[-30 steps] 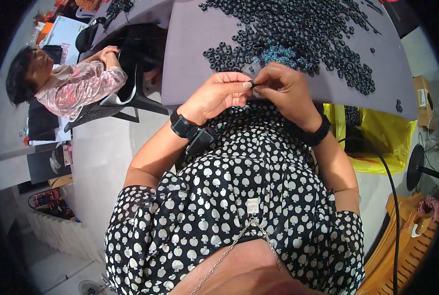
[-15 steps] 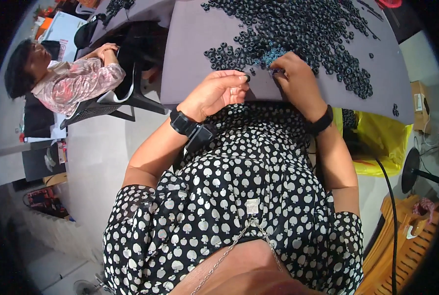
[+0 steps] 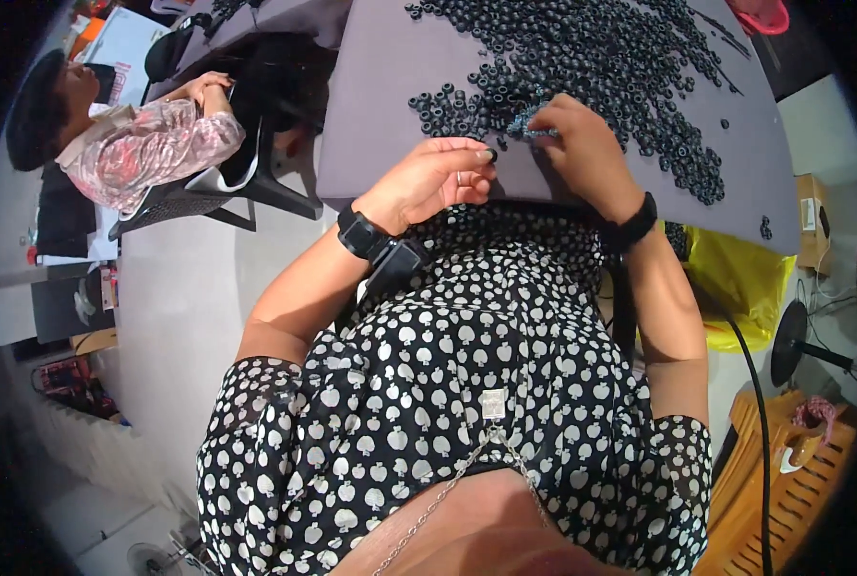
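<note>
At the near edge of the cloth-covered table, my left hand [image 3: 440,180] pinches a small black ring-like part [image 3: 491,155] between thumb and forefinger; its other fingers are curled in. To its right, my right hand [image 3: 587,154] has thumb and fingers closed together beside a small cluster of thin blue pieces [image 3: 523,123]. Whatever lies between those fingertips is too small to make out. Just beyond both hands spreads a large heap of black ring-shaped parts [image 3: 563,58], thinning out toward the right edge.
Left of the table, a person [image 3: 150,144] sits on a dark chair [image 3: 256,182], hands together. A yellow bag [image 3: 736,288] hangs below the table's right side. Beside it runs a black cable [image 3: 760,422], close to a wooden slatted piece [image 3: 784,490]. A pink-red container [image 3: 762,14] stands far right.
My right hand has lifted slightly away from the table's near edge, beside the blue pieces. The left hand has shifted a little right, still pinching the black part. The whole view has moved slightly.
</note>
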Available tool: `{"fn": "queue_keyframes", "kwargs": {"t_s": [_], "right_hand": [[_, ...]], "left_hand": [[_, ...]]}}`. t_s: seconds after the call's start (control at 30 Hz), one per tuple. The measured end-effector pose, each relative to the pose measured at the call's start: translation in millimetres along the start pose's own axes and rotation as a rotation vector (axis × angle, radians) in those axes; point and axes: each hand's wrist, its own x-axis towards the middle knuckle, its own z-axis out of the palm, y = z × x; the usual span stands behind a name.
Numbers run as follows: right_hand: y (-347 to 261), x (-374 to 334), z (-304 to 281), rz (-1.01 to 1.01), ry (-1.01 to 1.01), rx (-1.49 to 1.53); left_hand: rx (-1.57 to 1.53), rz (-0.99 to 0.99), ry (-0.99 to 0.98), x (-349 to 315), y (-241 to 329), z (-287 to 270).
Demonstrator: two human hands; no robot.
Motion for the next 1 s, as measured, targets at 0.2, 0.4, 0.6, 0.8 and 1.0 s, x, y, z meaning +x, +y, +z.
{"fn": "queue_keyframes", "kwargs": {"t_s": [0.2, 0.4, 0.6, 0.8, 1.0], "right_hand": [[-8, -14, 3, 0.013, -0.049, 0.045], [-3, -12, -5, 0.038, 0.105, 0.156], [-13, -15, 2, 0.019, 0.006, -0.021], [-16, -13, 7, 0.053, 0.005, 0.001], [-8, -12, 6, -0.032, 0.113, 0.078]], "left_hand": [[0.014, -0.009, 0.009, 1, 1, -1], [-0.002, -0.004, 0.020, 0, 3, 2], [0.015, -0.005, 0.001, 1, 2, -1], [0.022, 0.001, 0.017, -2, 2, 3], [0.026, 0.009, -0.008, -2, 2, 2]]}}
